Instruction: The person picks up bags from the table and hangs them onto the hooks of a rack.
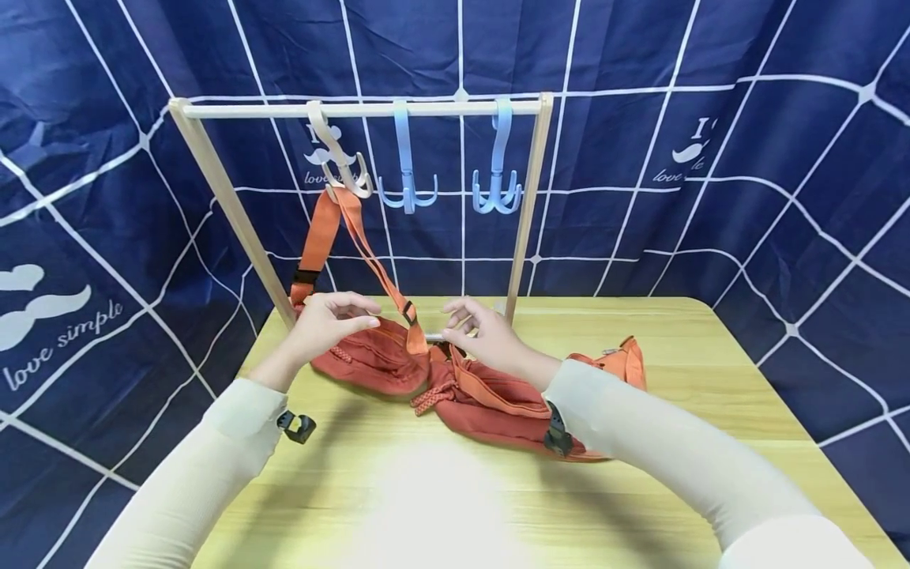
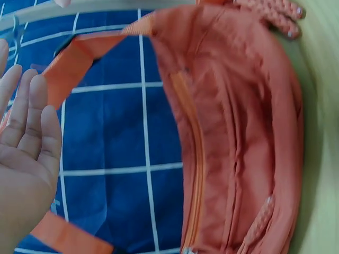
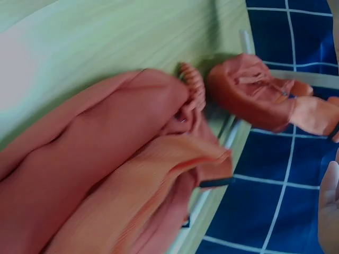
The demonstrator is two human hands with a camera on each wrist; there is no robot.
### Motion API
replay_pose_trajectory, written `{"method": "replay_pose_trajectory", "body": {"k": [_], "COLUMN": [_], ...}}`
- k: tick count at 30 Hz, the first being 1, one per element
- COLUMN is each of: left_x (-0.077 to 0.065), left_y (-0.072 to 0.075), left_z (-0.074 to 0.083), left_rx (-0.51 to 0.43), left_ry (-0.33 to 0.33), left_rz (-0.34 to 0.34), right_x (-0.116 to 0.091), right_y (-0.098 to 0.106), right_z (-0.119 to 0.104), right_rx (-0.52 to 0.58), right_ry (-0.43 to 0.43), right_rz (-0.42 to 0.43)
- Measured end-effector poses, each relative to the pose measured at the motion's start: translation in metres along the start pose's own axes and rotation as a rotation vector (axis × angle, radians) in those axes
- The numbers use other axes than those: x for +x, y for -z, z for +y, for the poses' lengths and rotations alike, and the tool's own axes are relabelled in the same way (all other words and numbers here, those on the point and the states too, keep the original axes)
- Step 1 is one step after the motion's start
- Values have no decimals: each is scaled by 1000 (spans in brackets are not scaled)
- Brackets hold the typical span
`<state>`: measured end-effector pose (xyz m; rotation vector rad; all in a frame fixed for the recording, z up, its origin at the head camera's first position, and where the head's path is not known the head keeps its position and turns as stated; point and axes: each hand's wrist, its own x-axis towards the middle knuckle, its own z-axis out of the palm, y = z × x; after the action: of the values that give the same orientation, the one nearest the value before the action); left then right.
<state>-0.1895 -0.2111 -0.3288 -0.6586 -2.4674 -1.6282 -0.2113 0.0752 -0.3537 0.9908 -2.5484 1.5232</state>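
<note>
An orange-red waist bag (image 1: 377,356) hangs by its orange strap (image 1: 321,233) from a beige hook (image 1: 337,158); its body reaches down to the tabletop. My left hand (image 1: 330,324) is in front of this bag, fingers extended and nothing in them; the left wrist view shows the palm beside the zipped bag (image 2: 233,137). A second orange-red bag (image 1: 490,411) lies on the table to the right, its front fold gaping. Over its left end is my right hand (image 1: 490,336), fingers loosely bent and empty. In the right wrist view only part of that hand (image 3: 329,206) shows, apart from the bag.
The hooks hang on a white rod (image 1: 284,111) between wooden posts. Two blue hooks (image 1: 407,162) are on it, right of the beige one. The wooden table (image 1: 682,356) ends at a dark blue gridded curtain (image 1: 618,158) behind and at both sides.
</note>
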Motion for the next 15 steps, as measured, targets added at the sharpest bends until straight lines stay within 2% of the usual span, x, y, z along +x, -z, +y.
{"method": "replay_pose_trajectory", "body": {"k": [5, 15], "left_x": [-1, -2], "left_y": [-22, -64], "left_z": [1, 0], "left_rx": [-55, -177], "left_ry": [7, -52], "left_rz": [-47, -141], "right_x": [-13, -34], "right_y": [13, 32], "right_z": [14, 30], "right_rx": [-17, -6], "right_ry": [5, -43], "right_rz": [14, -27]}}
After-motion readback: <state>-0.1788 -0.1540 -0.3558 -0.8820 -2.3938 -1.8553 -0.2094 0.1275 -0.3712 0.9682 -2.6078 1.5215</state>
